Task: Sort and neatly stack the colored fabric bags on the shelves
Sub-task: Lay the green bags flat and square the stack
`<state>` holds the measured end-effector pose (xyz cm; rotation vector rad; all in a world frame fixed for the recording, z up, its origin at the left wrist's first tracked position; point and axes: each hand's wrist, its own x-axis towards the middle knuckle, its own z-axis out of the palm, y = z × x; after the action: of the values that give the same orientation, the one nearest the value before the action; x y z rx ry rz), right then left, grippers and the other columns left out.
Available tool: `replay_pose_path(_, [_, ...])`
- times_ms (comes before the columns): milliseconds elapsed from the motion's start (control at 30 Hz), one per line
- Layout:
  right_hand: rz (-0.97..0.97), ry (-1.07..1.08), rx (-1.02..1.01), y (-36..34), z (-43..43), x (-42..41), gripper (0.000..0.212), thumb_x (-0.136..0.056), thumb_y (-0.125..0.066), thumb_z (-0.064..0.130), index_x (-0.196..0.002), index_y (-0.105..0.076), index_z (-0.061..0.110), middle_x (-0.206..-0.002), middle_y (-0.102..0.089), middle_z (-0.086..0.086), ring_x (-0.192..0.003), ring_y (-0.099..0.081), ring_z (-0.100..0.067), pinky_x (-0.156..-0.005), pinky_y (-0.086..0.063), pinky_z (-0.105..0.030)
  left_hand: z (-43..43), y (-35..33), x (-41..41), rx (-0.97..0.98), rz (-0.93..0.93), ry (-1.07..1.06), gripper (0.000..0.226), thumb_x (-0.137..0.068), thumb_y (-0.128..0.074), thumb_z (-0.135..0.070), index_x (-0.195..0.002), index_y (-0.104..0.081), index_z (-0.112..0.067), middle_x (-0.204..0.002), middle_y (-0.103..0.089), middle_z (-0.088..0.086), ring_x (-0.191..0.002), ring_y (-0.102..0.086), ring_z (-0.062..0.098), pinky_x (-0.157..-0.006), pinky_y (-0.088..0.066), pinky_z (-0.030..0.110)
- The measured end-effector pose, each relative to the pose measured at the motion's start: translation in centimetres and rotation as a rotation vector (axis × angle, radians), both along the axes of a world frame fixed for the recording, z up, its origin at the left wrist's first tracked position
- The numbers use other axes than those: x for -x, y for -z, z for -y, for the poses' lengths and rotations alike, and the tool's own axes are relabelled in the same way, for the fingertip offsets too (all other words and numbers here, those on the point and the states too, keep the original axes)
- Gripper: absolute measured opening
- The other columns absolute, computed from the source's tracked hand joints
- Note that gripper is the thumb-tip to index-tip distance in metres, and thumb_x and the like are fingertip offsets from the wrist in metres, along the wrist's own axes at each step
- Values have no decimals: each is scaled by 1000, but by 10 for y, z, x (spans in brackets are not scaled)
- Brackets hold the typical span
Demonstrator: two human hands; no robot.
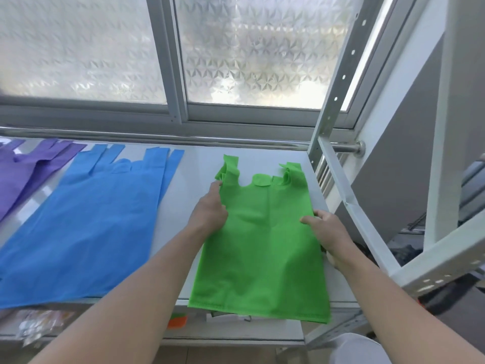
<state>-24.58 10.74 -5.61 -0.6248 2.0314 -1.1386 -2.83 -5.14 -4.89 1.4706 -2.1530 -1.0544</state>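
A stack of green fabric bags [262,248] lies flat on the white shelf [191,174], handles toward the window. My left hand [210,211] rests on the stack's left edge, index finger stretched to the left handle. My right hand [328,232] holds the stack's right edge, thumb on top and fingers curled under it. A blue bag stack [89,227] lies to the left, and purple bags [23,172] sit at the far left.
A frosted window [236,48] stands behind the shelf, with a metal rail [236,141] along its sill. White perforated shelf uprights [338,93] rise at the right. Below the shelf edge, an orange item [177,323] and plastic packets [39,327] show.
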Motion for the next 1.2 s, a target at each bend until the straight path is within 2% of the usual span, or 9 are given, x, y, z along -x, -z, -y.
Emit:
replay_pose_path(167, [97, 56, 138, -20, 51, 24, 69, -91, -70, 22, -153, -42, 9, -157, -45, -14, -144, -40, -35, -118, -32, -53, 1, 11, 4, 58, 56, 77, 73, -99, -43, 1, -162, -16, -22, -143, -57, 12, -123, -57, 34, -101, -46, 45])
replay_pose_path(367, [161, -22, 190, -6, 93, 67, 101, -75, -83, 21, -160, -31, 32, -169, -22, -17, -152, -28, -39, -122, -28, -59, 9, 25, 2, 105, 102, 152, 87, -100, -39, -1, -164, 11, -33, -138, -56, 18, -95, -60, 30, -93, -50, 47])
replay_pose_path(467, [261, -11, 284, -22, 103, 71, 96, -76, -83, 8, -155, -40, 40, -162, -33, -10, -136, -51, -40, -112, -45, -57, 19, 16, 5, 15, -26, 179, 92, -101, -53, -8, -163, 10, -32, -132, -59, 10, -82, -63, 20, -80, -56, 44])
replay_pose_path(567, [257, 19, 338, -42, 103, 58, 75, -84, -65, 3, -145, -54, 46, -153, -46, -6, -128, -58, -39, -107, -50, -58, 39, 9, 15, -5, -130, 111, 98, -99, -68, -24, -163, 6, -33, -153, -46, 21, -131, -55, 38, -111, -45, 53])
replay_pose_path(733, [32, -53, 179, -15, 97, 64, 89, -87, -52, -13, -159, -37, 38, -171, -20, -10, -153, -26, -34, -125, -24, -54, 71, 9, 42, 93, -68, 89, 87, -100, -63, -42, -164, -6, -30, -152, -48, 25, -135, -52, 40, -113, -43, 57])
replay_pose_path(867, [-118, -77, 192, -10, 101, 64, 87, -84, -47, -17, -152, -49, 39, -166, -30, -15, -90, -64, -17, -85, -60, -42, 83, 6, 46, 164, -67, 242, 90, -96, -64, -11, -162, -12, -45, -149, -53, 20, -106, -59, 25, -91, -59, 49])
replay_pose_path(967, [-202, -100, 222, -8, 103, 62, 86, -81, -46, -13, -146, -55, 42, -164, -37, -10, -61, -54, -11, -60, -48, -30, 84, 2, 42, 171, -152, 380, 104, -88, -49, 11, -156, -17, -60, -165, -33, 3, -86, -66, 13, -65, -60, 29])
replay_pose_path(1100, [-221, -99, 176, 1, 99, 59, 76, -84, -51, -6, -147, -55, 37, -154, -47, -1, -113, -64, -32, -91, -56, -43, 87, 3, 36, 107, -261, 418, 106, -86, -46, 16, -156, -20, -58, -164, -25, -8, -62, -60, 1, -54, -52, 22])
replay_pose_path(1200, [-200, -113, 108, 7, 101, 62, 75, -83, -57, 2, -151, -51, 34, -163, -38, -8, -139, -44, -30, -111, -44, -49, 97, 9, 30, 102, -137, 382, 94, -92, -52, 4, -159, -18, -53, -165, -31, 3, -93, -63, 15, -73, -56, 28])
